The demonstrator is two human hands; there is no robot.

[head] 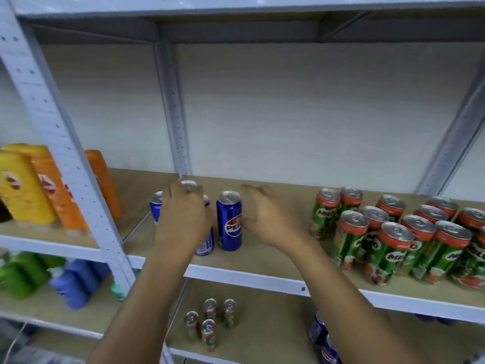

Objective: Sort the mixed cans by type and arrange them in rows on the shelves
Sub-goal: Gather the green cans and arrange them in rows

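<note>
So you've got both arms reaching onto the middle shelf (262, 261), the one with the brown board and white metal rails. Your left hand (183, 216) is draped over a little cluster of blue Pepsi cans (205, 243), fingers curled down over their tops, and it looks like it's wrapped on the front one, though the hand hides most of that can, so I can't say for sure how firm the grip is. Two more silver tops peek out behind your knuckles, one at the left (156, 203) and one at the back (188, 184). Your right hand (262, 219) hovers just right of the lone upright Pepsi can (229, 221), fingers spread and loosely bent, thumb near the label but not clearly touching. Further right on the same shelf there's a bunch of green Milo cans (393, 237) with red rims, standing in a rough group, well apart from the blue ones. Down on the lower shelf (262, 337) you can see four small cans (208, 320) standing together and a couple more blue cans (324, 337) to the right. The next bay over on the left has yellow and orange packs (39, 187) up top, with blurry green and blue packs (47, 277) below.
</note>
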